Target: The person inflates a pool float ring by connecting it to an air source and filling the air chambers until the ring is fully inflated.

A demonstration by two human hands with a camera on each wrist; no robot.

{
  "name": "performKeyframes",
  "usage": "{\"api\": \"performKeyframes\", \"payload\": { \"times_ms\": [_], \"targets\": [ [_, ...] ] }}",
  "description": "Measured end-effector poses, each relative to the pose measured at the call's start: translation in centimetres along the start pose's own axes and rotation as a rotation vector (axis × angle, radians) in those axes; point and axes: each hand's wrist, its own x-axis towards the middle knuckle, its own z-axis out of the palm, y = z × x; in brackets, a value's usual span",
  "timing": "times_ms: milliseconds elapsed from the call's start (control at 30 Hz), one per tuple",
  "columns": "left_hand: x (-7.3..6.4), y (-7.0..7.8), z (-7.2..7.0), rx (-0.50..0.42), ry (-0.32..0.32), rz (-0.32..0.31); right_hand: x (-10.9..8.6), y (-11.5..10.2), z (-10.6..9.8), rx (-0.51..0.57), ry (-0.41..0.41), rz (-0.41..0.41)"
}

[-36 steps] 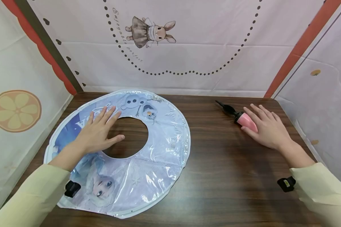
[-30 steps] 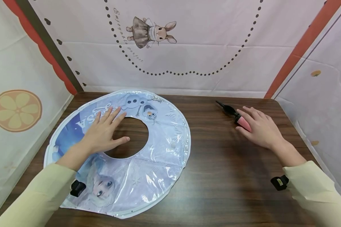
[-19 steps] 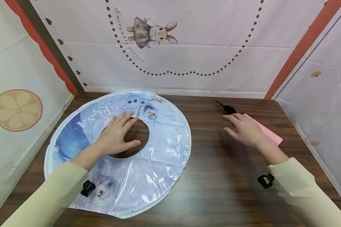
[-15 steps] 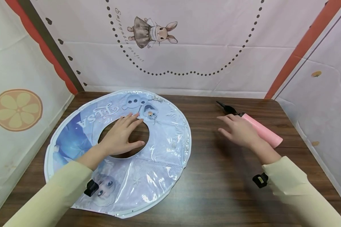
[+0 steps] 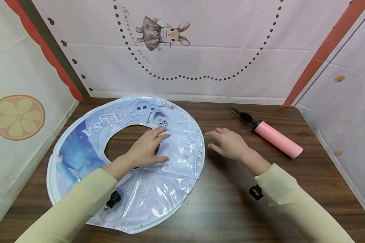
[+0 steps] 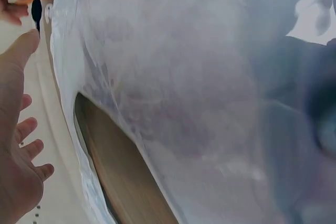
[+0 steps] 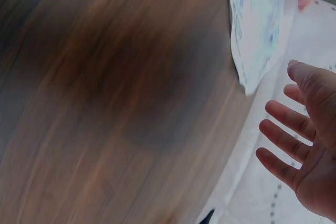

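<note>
A flat, uninflated swim ring (image 5: 182, 162) lies on the left half of the table, blue and white with cartoon prints and a round hole. Over the right side of that hole hovers my left hand (image 5: 144, 148), fingers spread and holding nothing. My right hand (image 5: 228, 143) hangs above the wood just off the ring's right edge, its fingers loosely extended around nothing. Farther right lies a hand pump (image 5: 278, 139) with a pink barrel and black nozzle, apart from both hands. In the right wrist view the right hand (image 7: 307, 135) is seen with fingers apart.
The dark wooden table (image 5: 231, 209) meets a pale printed cloth wall (image 5: 216, 44) at the back. Similar cloth walls stand at the left and right. A black wrist camera (image 5: 256, 192) sits on the right sleeve, another on the left.
Both hands have moved. The right hand has left the hand pump and come leftward to the ring's edge; the left hand has slid right across the ring's hole. Ring and pump stay put.
</note>
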Motion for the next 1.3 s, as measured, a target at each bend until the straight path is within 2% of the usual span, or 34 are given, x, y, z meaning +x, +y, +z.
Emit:
{"api": "performKeyframes", "payload": {
  "times_ms": [200, 433, 600, 800, 900, 1067, 1167, 1300],
  "targets": [
    [0.9, 0.9, 1.0, -0.001, -0.033, 0.006, 1.2, -1.9, 1.4, 0.025, -0.032, -0.054],
    [1.4, 1.5, 1.6, 0.009, -0.056, -0.007, 2.1, -3.7, 3.0, -0.006, -0.077, -0.082],
    [1.6, 1.7, 1.8, 0.012, -0.051, -0.004, 2.6, -4.5, 3.8, 0.017, -0.08, -0.099],
    [2.1, 2.0, 2.2, 0.006, -0.022, 0.029, 2.9, -4.8, 4.3, 0.005, -0.07, -0.126],
    [2.4, 2.2, 2.3, -0.005, -0.02, 0.032, 2.9, -4.7, 4.3, 0.037, -0.091, -0.112],
    [3.1, 2.7, 2.7, -0.027, -0.028, 0.029, 2.8, -4.3, 4.1, 0.186, -0.133, -0.059],
    [3.7, 2.9, 2.9, -0.052, -0.047, 0.018, 2.8, -4.0, 4.1, 0.253, -0.147, -0.022],
    [4.5, 3.2, 3.2, -0.09, -0.082, 0.001, 2.8, -3.6, 4.3, 0.286, -0.149, 0.017]
  ]
}}
